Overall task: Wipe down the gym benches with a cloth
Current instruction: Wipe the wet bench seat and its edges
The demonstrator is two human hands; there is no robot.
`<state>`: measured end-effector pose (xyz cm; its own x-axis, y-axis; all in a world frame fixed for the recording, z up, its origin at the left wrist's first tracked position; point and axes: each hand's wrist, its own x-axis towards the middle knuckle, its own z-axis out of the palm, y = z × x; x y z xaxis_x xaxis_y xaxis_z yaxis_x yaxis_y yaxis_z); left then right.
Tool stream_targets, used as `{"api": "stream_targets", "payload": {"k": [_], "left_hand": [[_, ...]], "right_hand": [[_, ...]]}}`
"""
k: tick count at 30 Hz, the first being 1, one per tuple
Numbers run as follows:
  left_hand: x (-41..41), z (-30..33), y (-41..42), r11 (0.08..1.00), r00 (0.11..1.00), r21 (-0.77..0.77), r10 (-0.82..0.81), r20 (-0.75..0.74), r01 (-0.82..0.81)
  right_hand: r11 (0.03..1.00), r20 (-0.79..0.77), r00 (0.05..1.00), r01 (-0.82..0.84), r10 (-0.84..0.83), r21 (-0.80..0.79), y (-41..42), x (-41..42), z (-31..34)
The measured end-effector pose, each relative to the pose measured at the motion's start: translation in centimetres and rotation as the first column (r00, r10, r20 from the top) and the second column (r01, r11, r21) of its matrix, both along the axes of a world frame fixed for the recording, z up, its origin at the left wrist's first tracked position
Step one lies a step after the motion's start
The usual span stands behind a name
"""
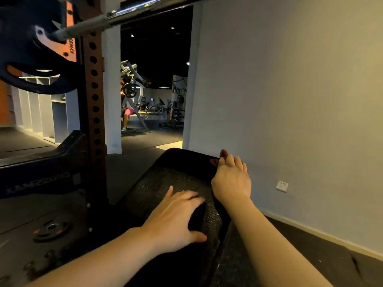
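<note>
A black padded gym bench [165, 183] runs away from me in the lower middle; its top looks speckled. My left hand [176, 220] presses down on the pad near its right side, thumb and fingers closed around a dark bunched cloth [196, 218] that is hard to make out against the pad. Farther along, my right hand [231, 179] curls its fingers over the bench's far right edge. A small reddish patch [214, 161] shows by those fingertips; I cannot tell what it is.
A rack upright [93, 100] with holes stands just left of the bench, and a barbell [116, 15] with a dark plate [31, 59] crosses overhead. A small weight plate [51, 227] lies on the floor at left. A wall with a socket [282, 186] closes the right. Beyond the doorway a person [128, 112] sits at a machine.
</note>
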<state>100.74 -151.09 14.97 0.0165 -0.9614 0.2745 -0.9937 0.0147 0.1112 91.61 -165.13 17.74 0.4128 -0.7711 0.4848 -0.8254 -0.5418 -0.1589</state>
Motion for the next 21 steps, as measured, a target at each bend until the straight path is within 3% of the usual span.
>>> {"api": "stream_targets", "payload": {"k": [5,10,16,21], "left_hand": [[-0.5,-0.3,-0.4,0.998,0.999,0.064,0.012,0.034,-0.014],[-0.4,-0.1,-0.3,0.996,0.998,0.087,0.017,0.059,-0.022],[-0.9,0.3,-0.3,0.992,0.998,0.119,0.046,0.053,-0.052],[-2.1,1.0,-0.4,0.974,0.988,0.194,0.096,0.122,-0.118]], "right_hand": [[0.974,-0.123,0.968,-0.225,0.219,-0.032,0.8,-0.5,-0.9],[0.997,0.031,0.997,-0.07,0.071,-0.014,-0.9,-0.4,0.5],[0.959,-0.055,0.958,-0.283,0.281,-0.014,0.4,-2.8,-1.2],[0.99,0.09,0.986,-0.142,0.143,-0.02,-0.3,-1.8,0.0]]}}
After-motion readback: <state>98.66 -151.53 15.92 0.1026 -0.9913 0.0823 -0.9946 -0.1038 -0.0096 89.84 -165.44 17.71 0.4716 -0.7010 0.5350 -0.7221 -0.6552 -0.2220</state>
